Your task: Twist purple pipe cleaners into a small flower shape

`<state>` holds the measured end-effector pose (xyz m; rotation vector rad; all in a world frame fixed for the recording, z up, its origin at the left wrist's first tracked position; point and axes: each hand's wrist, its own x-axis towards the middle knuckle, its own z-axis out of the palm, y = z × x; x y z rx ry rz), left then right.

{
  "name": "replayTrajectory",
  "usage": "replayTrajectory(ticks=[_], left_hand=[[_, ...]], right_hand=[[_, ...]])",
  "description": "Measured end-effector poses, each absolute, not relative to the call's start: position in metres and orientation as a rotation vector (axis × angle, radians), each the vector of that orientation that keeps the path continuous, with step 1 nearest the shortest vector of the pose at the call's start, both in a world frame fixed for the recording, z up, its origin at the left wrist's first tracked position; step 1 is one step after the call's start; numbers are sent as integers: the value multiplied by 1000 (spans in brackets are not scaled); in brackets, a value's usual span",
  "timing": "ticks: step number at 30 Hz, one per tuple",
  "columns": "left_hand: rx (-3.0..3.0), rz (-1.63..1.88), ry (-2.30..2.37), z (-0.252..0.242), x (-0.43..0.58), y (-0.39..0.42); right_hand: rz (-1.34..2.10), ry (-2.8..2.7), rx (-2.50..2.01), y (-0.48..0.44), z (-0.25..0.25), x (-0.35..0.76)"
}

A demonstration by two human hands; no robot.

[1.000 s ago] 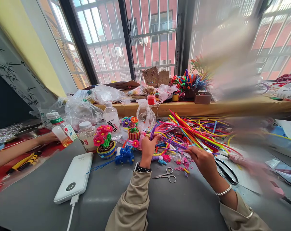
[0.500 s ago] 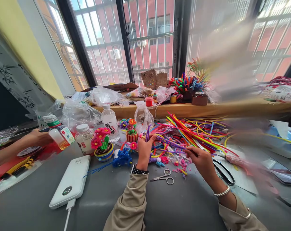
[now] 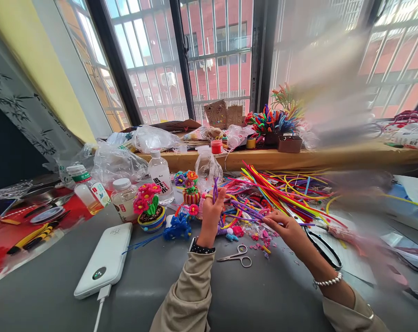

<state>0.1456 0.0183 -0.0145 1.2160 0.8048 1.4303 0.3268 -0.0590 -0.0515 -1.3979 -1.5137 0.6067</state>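
Purple pipe cleaners (image 3: 247, 207) stretch between my two hands above the table. My left hand (image 3: 212, 214) is closed on them, with short purple ends poking up above its fingers. At their other end, my right hand (image 3: 283, 226) pinches them between thumb and fingertips. Small metal scissors (image 3: 237, 256) lie on the table below, between my wrists. To the left of my left hand is a bundle of blue pipe cleaners (image 3: 177, 227). A pot of pink pipe-cleaner flowers (image 3: 149, 207) stands farther left, and a striped pot with flowers (image 3: 191, 197) stands behind.
Many coloured pipe cleaners (image 3: 281, 193) are heaped behind my right hand. Black-handled scissors (image 3: 325, 251) lie to its right. A white power bank (image 3: 105, 260) with a cable sits front left. A water bottle (image 3: 160, 177), a jar (image 3: 123, 200) and a tea bottle (image 3: 91, 191) stand at the left.
Another person's hand at the far left has gone out of view. The view has shifted slightly. Both my hands keep hold of the purple pipe cleaners in nearly the same pose.
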Motion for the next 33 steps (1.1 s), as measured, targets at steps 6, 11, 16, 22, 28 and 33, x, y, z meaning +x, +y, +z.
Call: replayTrajectory(ticks=[6,11,16,22,28,33], left_hand=[[957,1280,483,-15,157,12],[876,1140,490,-21,171,5],[858,1057,470,-22,177,0],[902,1065,493,-28,178,5],[902,1034,432,-31,181,5],[960,1016,428,-35,184,6]], right_hand=[[854,-1346,-1254,-59,-56,312],[803,-1404,-1234,-55,-62,292],[688,-1380,-1292,-51,-65,287],[679,-1361,-1297,-51,-65,288],[563,-1446,-1321,-48,-70,287],[544,-1502,-1384,-45,-72,287]])
